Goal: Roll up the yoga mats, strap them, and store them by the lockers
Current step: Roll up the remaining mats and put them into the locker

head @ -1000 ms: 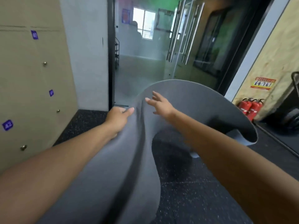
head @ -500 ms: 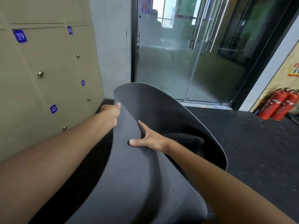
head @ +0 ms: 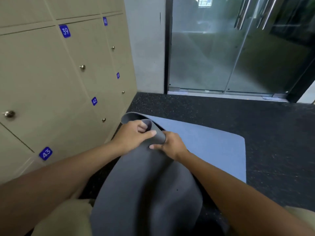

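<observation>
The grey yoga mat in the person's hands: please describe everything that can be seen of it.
The grey yoga mat is dark grey, matte and foam-like, with a paler blue-grey face where it lies flat on the black speckled floor beside the lockers. It is not yet rolled: the near part rises in a loose fold towards the person. The left hand and right hand both grip its curled top edge. No strap is visible.
</observation>
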The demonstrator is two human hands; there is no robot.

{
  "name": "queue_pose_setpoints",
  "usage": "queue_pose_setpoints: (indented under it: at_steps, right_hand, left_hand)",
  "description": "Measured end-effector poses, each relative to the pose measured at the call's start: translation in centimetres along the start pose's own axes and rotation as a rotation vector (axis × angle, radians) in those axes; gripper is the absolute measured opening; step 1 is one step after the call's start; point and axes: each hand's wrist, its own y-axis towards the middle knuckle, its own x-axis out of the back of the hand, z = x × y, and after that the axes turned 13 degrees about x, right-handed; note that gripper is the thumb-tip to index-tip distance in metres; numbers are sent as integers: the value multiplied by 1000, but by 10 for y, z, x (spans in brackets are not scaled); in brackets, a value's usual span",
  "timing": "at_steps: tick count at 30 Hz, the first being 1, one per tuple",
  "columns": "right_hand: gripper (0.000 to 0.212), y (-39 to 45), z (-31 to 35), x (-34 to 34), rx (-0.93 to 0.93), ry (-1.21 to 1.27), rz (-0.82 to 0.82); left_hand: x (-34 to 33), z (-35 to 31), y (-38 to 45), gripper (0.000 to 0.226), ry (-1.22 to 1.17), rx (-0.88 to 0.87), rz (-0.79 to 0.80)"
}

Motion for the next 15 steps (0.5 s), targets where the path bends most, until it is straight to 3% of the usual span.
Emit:
queue_pose_setpoints:
  at_steps: [3,7,9,12,15]
  right_hand:
    - [47,4,12,10,51,-13,70]
    - [46,18,33,35,104,-41,143]
    - [43,25,44,51,128,-85,171]
    - [43,32,52,68,135,-122,204]
    - [57,34,53,76,110,-120,199]
  left_hand:
    - [7,42,-24,74,150,-48,49]
    - [10,92,-42,79,422,-28,-146]
    - [10,108,-49,73,423,50,-150]
    - [8,122,-62,35,141,161,-47]
    - [11,121,-73,37,70,45,-17]
